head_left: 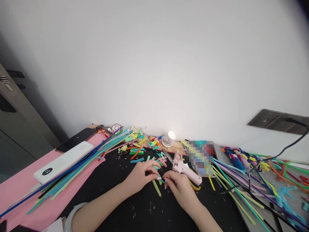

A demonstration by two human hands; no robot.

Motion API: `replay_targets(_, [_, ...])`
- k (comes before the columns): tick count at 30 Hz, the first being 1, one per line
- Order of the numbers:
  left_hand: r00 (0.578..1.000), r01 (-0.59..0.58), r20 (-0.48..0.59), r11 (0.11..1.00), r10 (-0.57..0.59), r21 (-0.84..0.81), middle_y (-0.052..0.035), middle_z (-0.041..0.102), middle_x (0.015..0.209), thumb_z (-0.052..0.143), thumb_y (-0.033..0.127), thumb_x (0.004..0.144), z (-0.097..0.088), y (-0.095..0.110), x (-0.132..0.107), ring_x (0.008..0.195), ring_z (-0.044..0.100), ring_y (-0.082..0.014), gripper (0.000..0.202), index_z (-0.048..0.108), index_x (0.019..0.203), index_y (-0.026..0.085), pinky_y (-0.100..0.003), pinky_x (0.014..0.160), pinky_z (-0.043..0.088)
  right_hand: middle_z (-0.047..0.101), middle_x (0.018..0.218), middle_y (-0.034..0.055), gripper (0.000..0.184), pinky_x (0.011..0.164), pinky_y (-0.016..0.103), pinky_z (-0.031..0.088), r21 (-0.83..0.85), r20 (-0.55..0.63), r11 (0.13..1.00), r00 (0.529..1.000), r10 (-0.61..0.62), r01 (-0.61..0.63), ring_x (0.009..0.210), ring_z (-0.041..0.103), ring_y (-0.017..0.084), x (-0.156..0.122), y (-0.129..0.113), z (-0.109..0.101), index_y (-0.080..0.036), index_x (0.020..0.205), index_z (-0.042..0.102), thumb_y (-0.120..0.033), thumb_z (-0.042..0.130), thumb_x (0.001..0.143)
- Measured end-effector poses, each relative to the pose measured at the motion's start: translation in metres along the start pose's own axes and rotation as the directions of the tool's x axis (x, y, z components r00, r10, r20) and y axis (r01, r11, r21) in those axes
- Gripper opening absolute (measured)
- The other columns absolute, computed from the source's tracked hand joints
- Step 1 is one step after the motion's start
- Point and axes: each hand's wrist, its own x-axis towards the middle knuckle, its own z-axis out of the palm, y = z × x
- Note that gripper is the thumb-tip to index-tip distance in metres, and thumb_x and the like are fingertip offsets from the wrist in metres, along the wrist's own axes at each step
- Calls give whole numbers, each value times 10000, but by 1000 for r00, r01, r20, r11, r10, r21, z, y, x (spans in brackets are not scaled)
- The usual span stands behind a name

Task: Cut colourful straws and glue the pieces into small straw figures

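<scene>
Over the black work surface, my left hand (141, 174) and my right hand (180, 187) meet fingertip to fingertip. Between them is a short teal pipe cleaner (162, 181), pinched from both sides and partly covered by the fingers. A yellow-green pipe cleaner piece (156, 188) lies just below the fingertips. Short pink pieces (162, 161) and green ones lie just beyond my left hand. Right behind my right hand rests a pale pink hot glue gun (185, 170), its nozzle end pointing away. What look like scissors (168, 155) lie beside it, partly hidden.
Long pipe cleaners (79, 172) lie in a bundle across the pink surface (21, 193), by a white device (64, 161) and a dark phone (76, 140). A lit white cup-shaped lamp (169, 138) stands against the wall. Right, a black cable (224, 192) crosses more pipe cleaners.
</scene>
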Motion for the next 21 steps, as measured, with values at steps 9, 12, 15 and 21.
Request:
replay_targets(9, [999,13,-30,1000,-13,-5,-7,699,719,627,177,736,0,-2,0,713,634,-163,162,597,894,159,-287,749,477,577,648,-25,187,588,223,379,46,14,999,1000,-7,6,603,534,125,-1,-1,1,-188,745,560,-134,422,859])
replay_targets(12, [999,36,-21,996,-38,-78,-24,697,788,647,198,726,0,-4,1,762,640,-169,245,592,961,158,-292,758,493,573,636,-21,179,583,227,382,60,-24,998,1000,6,-4,593,535,129,-1,2,2,-185,764,556,-141,413,862])
replay_targets(15, [999,45,-5,990,-46,-133,-47,696,851,651,215,732,0,-3,2,810,645,-180,248,599,965,149,-293,776,498,580,636,-16,167,587,232,395,81,-69,996,997,31,-25,598,544,135,-1,3,2,-184,812,561,-151,407,866])
replay_targets(21, [995,-98,-20,987,101,128,-13,679,761,572,222,803,-1,5,0,705,619,-149,100,656,781,174,-232,663,476,601,665,-2,160,536,230,393,87,-77,996,997,29,-22,555,529,131,-1,0,1,-184,857,568,-164,409,861])
